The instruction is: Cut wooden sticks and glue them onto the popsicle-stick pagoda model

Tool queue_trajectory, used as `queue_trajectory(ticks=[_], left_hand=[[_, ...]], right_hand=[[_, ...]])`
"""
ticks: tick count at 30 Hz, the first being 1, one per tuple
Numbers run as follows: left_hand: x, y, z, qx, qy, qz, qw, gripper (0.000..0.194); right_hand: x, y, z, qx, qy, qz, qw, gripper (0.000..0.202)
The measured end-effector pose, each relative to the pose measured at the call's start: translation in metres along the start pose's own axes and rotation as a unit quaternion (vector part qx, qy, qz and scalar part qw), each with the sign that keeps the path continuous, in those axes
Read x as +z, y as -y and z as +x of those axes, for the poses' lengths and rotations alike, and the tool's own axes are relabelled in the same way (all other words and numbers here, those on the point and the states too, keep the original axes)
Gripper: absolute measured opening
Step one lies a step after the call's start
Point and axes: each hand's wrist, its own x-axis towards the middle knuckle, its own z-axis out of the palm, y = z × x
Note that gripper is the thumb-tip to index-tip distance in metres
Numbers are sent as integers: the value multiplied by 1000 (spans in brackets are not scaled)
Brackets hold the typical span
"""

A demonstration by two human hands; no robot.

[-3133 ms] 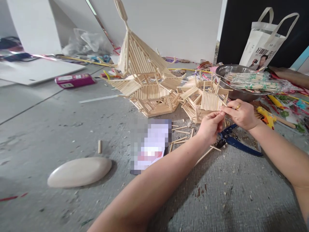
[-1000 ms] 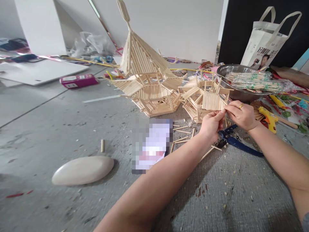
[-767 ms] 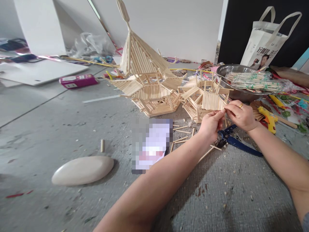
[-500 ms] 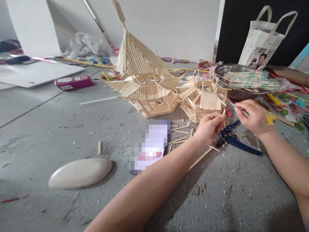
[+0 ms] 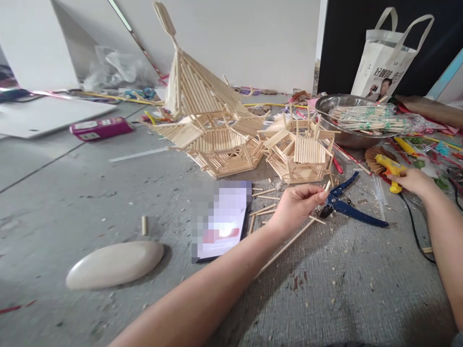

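Between the thumb and fingers of my left hand point(image 5: 301, 205) is a short wooden stick point(image 5: 327, 186), its tip pointing up. Just right of that hand lie blue-handled pruning shears point(image 5: 356, 215). Over to the right, my right hand point(image 5: 412, 182) is closed around the handle of a yellow hot glue gun point(image 5: 392, 169), whose dark cord trails down across the floor. A small open structure of sticks point(image 5: 307, 152) stands beyond my left hand. Left of it rises a larger stick pavilion point(image 5: 213, 140) with a tall pointed roof.
A phone point(image 5: 224, 221) lies left of my left forearm, with loose cut sticks point(image 5: 265, 208) beside it. Further left is a smooth pale stone point(image 5: 115, 265). At the back right, a metal bowl point(image 5: 321, 103) holds bagged sticks, near a white bag point(image 5: 383, 67). A purple packet point(image 5: 101, 129) lies at left.
My right hand has moved right, away from my left hand, and taken hold of the glue gun. My left hand has shifted slightly left and down, still holding the stick. The view has shifted slightly.
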Motion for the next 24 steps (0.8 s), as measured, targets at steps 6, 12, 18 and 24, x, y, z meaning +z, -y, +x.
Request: queue_trajectory(ticks=[6, 12, 18, 24], left_hand=[[-3, 2, -5, 11, -8, 1, 1000, 17], [-6, 4, -7, -2, -22, -7, 1000, 20], [-5, 3, -8, -6, -21, -20, 1000, 19], [-4, 3, -10, -14, -19, -45, 999, 21]], right_hand=[[-5, 10, -9, 86, 46, 145, 985, 18], [-21, 21, -14, 83, 32, 301, 949, 21], [-17, 63, -39, -1, 62, 474, 878, 23], [-6, 99, -69, -126, 151, 490, 849, 23]])
